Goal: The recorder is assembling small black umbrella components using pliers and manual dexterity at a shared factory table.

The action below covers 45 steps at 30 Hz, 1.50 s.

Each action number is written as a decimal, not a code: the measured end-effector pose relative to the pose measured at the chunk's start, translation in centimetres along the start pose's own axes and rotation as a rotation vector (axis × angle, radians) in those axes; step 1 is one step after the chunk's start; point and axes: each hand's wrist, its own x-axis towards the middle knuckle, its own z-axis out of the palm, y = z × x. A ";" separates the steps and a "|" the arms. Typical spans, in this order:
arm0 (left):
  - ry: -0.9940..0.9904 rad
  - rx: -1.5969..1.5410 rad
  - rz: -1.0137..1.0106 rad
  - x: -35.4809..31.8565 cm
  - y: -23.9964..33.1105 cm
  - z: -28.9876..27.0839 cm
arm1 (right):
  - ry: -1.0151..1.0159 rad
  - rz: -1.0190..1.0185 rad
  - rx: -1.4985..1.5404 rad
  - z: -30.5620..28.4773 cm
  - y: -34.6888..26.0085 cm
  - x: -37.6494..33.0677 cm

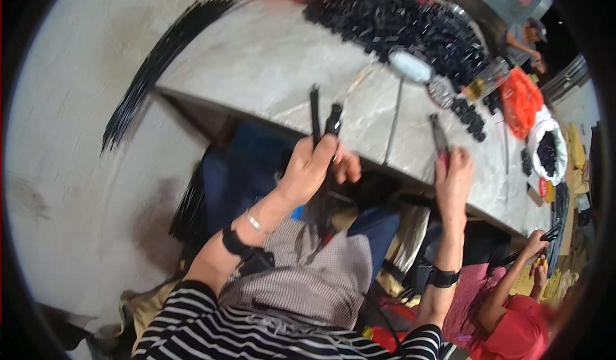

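Open bench ahead, clutter to the far side and right

The grey bench [269, 58] lies bare in a broad stretch just beyond the hands [314, 164]. Farther back a heap of small black parts [398, 23] blocks the way; to the right stand a round mirror [410, 65], a clear jar [491, 77], an orange bag [521, 100] and a thin rod [393, 122] lying across the top.

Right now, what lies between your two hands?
In the head view, nothing is held between the left hand and right hand; only the grey table's edge runs behind the gap.
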 end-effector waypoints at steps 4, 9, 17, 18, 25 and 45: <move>-0.016 -0.034 -0.067 0.3 0.2 -0.3 | 0.041 0.057 0.425 -2.5 -5.4 0.0; 0.021 -0.114 -0.063 0.6 -0.5 0.2 | -0.017 -0.041 0.896 -5.1 -12.8 -0.7; 0.067 0.105 0.073 -1.3 -1.0 0.8 | 0.183 -0.181 0.916 -4.1 -17.7 -1.4; 0.097 0.129 0.094 -1.5 -0.7 1.3 | 0.191 -0.181 0.898 -4.1 -17.9 -1.6; 0.022 0.065 0.069 -1.9 -0.7 0.6 | 0.294 -0.135 0.919 -4.1 -18.8 -1.7; 0.077 0.152 0.161 -3.4 -1.0 0.7 | 0.213 -0.156 0.802 -6.6 -18.4 -3.1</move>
